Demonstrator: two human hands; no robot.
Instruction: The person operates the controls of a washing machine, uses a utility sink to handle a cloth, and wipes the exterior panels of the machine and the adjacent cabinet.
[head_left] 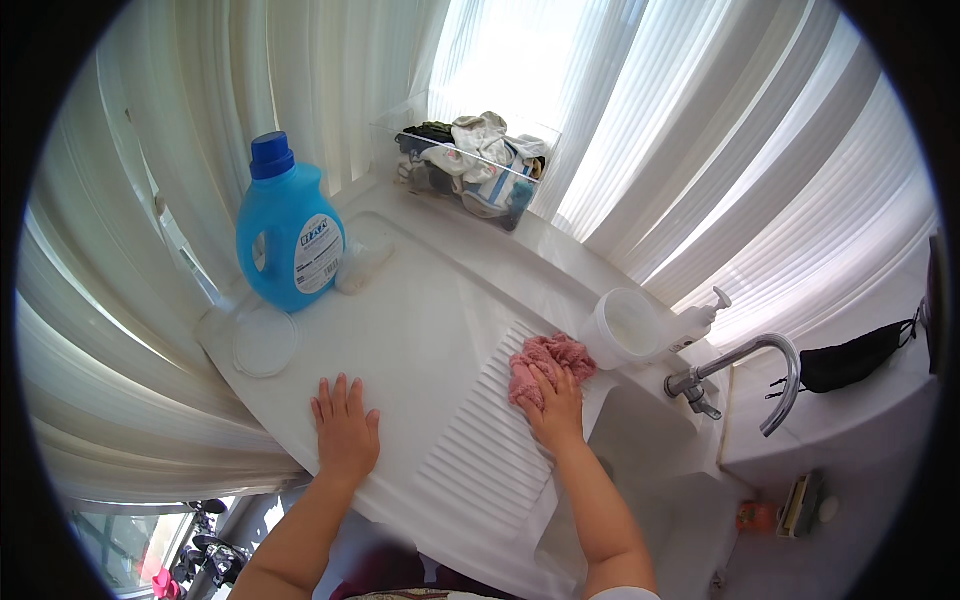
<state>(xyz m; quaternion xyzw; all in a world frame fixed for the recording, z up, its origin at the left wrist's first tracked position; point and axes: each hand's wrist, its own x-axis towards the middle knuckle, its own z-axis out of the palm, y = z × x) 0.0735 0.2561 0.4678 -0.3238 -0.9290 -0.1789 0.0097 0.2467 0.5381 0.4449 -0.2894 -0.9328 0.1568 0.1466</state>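
Observation:
My left hand (pixel 347 428) lies flat on the white counter (pixel 405 330), fingers spread and nothing in it. Over at the right, my right hand (pixel 556 408) presses on a bunched pink cloth (pixel 545 362), its fingers sunk into the folds. The cloth, which looks damp and textured, rests at the upper end of the ribbed washboard (pixel 480 465) built into the counter beside the sink. Just past the cloth stands a translucent white tub (pixel 622 328) with some pale liquid in it.
A blue detergent jug (pixel 290 235) stands at the far left, near a round clear lid (pixel 265 345) and a small plastic bag (pixel 362 268). A clear bin of clothes (pixel 475 165) sits at the back. Right are a pump bottle (pixel 695 325), curved faucet (pixel 745 370), sink basin (pixel 640 470) and hanging black mask (pixel 855 358).

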